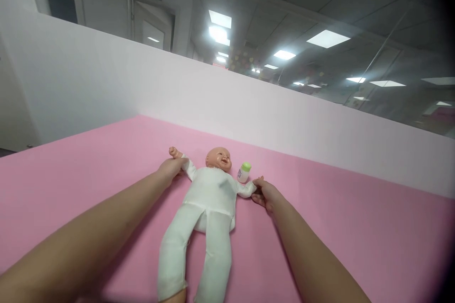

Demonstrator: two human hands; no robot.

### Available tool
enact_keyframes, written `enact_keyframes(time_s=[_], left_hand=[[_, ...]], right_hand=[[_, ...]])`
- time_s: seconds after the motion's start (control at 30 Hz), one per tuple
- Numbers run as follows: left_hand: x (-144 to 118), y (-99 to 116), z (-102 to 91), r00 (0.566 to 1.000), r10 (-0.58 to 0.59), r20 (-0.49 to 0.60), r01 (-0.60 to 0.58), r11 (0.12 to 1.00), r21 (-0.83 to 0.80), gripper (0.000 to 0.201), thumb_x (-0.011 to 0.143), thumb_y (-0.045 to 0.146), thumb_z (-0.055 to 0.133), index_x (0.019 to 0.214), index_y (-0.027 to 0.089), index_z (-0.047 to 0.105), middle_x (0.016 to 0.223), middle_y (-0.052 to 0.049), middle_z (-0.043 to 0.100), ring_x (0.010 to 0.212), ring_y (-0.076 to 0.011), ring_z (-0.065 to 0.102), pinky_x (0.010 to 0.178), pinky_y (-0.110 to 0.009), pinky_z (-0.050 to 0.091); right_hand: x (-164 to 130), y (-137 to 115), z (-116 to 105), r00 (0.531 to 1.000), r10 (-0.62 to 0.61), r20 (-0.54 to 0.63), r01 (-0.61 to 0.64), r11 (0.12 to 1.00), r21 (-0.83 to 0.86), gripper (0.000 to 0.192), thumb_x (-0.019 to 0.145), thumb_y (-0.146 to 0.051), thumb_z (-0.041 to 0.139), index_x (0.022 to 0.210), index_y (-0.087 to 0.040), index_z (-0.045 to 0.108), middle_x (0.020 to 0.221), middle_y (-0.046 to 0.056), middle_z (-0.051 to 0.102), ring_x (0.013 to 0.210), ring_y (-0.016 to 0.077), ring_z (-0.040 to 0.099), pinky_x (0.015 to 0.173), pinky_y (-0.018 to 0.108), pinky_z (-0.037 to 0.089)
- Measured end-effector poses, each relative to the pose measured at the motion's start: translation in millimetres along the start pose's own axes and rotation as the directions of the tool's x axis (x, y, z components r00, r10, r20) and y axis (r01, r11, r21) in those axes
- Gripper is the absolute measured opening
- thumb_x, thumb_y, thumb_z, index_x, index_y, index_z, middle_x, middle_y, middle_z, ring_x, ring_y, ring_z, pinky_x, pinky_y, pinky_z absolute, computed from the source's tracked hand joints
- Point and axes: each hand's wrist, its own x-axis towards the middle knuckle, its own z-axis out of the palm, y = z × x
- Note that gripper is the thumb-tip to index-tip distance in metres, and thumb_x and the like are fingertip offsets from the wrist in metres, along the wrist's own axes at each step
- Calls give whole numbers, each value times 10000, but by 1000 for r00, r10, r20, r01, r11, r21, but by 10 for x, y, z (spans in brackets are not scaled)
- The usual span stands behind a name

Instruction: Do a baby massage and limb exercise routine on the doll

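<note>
A baby doll [213, 191] with a white cloth body lies on its back on a pink surface [106, 151], its head toward the white wall. My left hand [173, 169] is closed around the doll's arm on the left, just below the small plastic hand, which sticks out past my fingers. On the other side, my right hand [265, 194] grips the doll's other arm near its wrist, fingers curled under it. Both doll arms are spread outward. Between the doll's head and my right hand stands a small white bottle with a green cap [244, 173], touched by neither hand.
A low white wall [227, 99] borders the far side of the pink surface. Above it rises a glass pane reflecting ceiling lights [327, 39]. Doors [152, 26] show in the background on the left.
</note>
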Motion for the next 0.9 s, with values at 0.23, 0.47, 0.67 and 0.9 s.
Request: enact_keyframes(time_s=[0.23, 0.47, 0.67, 0.9], left_hand=[[-68, 22, -57, 1000, -1, -17, -1, 994, -105, 447, 762, 468, 807, 1071, 179, 663, 1012, -118, 763, 895, -266, 762, 736, -342, 621], [-335, 116, 187, 939, 343, 29, -342, 921, 185, 300, 842, 424, 731, 1036, 200, 687, 1040, -86, 758, 964, -292, 736, 840, -408, 595], [-653, 242, 300, 754, 467, 462, -656, 494, 571, 466, 890, 378, 632, 1345, 331, 717, 1276, -50, 676, 1006, -251, 706, 891, -371, 553], [-666, 321, 271, 659, 419, 624, -748, 276, 604, 547, 839, 215, 557, 1343, 356, 715, 1236, -48, 672, 1032, -238, 701, 910, -338, 523]], right_hand=[[-107, 26, 56, 964, 56, -261, -29, 994, 106, 272, 879, -332, 746, 1088, -190, 646, 872, 71, 754, 701, 208, 752, 674, 345, 684], [-298, -149, 413, 856, -441, -268, 395, 894, -212, 605, 933, -402, 716, 1492, -265, 527, 1316, 92, 717, 1080, 280, 749, 940, 464, 646], [-575, -224, 769, 693, -669, 268, 685, 496, -533, 494, 870, -156, 672, 1342, -297, 705, 1424, 61, 668, 1332, 295, 620, 1165, 508, 492], [-572, -157, 889, 653, -654, 383, 703, 335, -627, 595, 776, -37, 611, 1312, -266, 729, 1480, 95, 612, 1396, 284, 557, 1174, 499, 479]])
